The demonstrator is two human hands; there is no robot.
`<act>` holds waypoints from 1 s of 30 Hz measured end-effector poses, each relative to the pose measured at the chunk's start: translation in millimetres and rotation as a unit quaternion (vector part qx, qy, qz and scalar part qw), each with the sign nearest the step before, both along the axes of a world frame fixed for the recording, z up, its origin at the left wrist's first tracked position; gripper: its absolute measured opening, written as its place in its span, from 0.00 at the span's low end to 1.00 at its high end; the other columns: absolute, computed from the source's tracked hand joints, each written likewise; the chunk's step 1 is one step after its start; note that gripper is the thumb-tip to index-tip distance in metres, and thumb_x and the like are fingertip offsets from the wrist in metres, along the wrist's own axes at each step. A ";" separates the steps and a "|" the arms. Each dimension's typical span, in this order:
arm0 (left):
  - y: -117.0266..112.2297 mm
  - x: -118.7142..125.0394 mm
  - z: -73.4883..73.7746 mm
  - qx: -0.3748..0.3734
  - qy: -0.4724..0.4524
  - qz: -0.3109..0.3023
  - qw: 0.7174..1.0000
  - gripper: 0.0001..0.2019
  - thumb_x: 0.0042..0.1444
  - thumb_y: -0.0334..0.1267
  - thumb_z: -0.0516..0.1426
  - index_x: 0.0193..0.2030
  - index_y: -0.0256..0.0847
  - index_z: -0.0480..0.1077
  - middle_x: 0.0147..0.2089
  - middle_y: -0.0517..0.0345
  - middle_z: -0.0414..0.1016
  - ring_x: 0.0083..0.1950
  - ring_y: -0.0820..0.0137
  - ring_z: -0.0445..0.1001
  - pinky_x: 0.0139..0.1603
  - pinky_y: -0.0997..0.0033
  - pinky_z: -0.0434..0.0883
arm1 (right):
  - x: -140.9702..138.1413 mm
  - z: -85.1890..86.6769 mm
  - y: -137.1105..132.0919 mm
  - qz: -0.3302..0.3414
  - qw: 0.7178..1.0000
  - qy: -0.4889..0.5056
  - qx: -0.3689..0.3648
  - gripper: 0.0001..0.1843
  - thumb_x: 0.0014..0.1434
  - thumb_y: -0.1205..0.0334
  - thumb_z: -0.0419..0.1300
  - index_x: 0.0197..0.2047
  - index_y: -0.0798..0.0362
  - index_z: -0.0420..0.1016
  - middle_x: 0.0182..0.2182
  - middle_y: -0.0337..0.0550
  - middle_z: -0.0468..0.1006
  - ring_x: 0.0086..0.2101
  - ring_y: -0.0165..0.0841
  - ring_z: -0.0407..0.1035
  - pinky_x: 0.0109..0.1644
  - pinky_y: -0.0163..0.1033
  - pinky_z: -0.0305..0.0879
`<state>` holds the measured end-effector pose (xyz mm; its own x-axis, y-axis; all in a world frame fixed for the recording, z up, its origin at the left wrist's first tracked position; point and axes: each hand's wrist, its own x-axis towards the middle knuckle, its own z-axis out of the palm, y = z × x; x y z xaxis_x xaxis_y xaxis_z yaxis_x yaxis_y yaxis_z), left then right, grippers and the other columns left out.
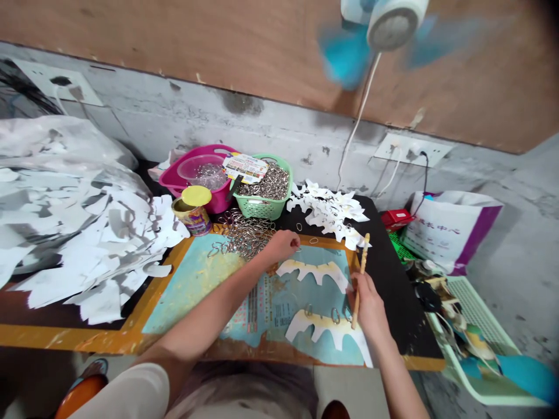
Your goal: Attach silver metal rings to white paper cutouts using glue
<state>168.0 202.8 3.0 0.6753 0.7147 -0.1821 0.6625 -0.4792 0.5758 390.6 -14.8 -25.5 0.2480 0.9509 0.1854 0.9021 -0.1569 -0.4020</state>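
Quick look at my bench setup, since a few of you asked how I handle this bit. My right hand is pinching a thin wooden stick between thumb and fingers, tilted a little with the tip pointing up and away from me. It's right beside the end of the upper paper cutout, which lies on a printed blue mat. My left hand is curled over, knuckles up, near a loose heap of metal rings. I can't tell from this view if it's got a ring in it.

The lower paper cutout has a yellowish band along it, probably glue, with a couple of rings sitting on it. The upper one has the same band, but I can't see any rings there.

My tip: I think a light pinch around the middle of the stick gives the best control. Keep the cutouts flat and square to you, and keep the rings spaced evenly along the band. It also helps to have the spare rings within easy reach of your free hand. Mine are right there, with more in a green plastic basket and a stack of white cutouts just beside it.
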 end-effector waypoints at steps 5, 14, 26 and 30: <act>-26.9 48.4 -13.6 -0.074 -0.064 -0.017 0.995 0.14 0.65 0.42 0.60 0.52 0.36 0.73 0.52 0.52 0.76 0.47 0.63 0.78 0.46 0.59 0.78 | -0.5 -2.8 -3.5 0.007 1.000 0.015 0.021 0.14 0.65 0.63 0.48 0.53 0.48 0.65 0.59 0.53 0.67 0.39 0.39 0.75 0.40 0.41 0.70; -47.9 96.8 -32.6 -0.083 -0.099 0.022 0.991 0.15 0.67 0.43 0.58 0.56 0.40 0.71 0.58 0.49 0.73 0.52 0.61 0.76 0.52 0.54 0.76 | 0.8 -8.7 -13.1 0.005 0.999 0.033 0.040 0.14 0.66 0.62 0.48 0.52 0.49 0.66 0.58 0.55 0.69 0.40 0.39 0.76 0.42 0.40 0.70; -49.4 100.0 -32.3 -0.027 -0.056 0.019 0.998 0.17 0.66 0.44 0.59 0.57 0.38 0.70 0.57 0.50 0.73 0.53 0.58 0.76 0.52 0.53 0.76 | -3.3 -4.7 -14.4 -0.007 0.995 0.026 0.092 0.12 0.69 0.59 0.50 0.52 0.50 0.70 0.58 0.55 0.71 0.45 0.41 0.77 0.45 0.41 0.72; -53.4 103.7 -35.6 0.001 -0.030 0.004 1.000 0.17 0.66 0.42 0.59 0.58 0.39 0.69 0.58 0.47 0.72 0.54 0.60 0.75 0.52 0.53 0.76 | -4.6 0.6 -18.2 -0.002 0.989 0.025 0.146 0.12 0.68 0.59 0.50 0.50 0.49 0.71 0.56 0.55 0.74 0.49 0.44 0.76 0.49 0.44 0.73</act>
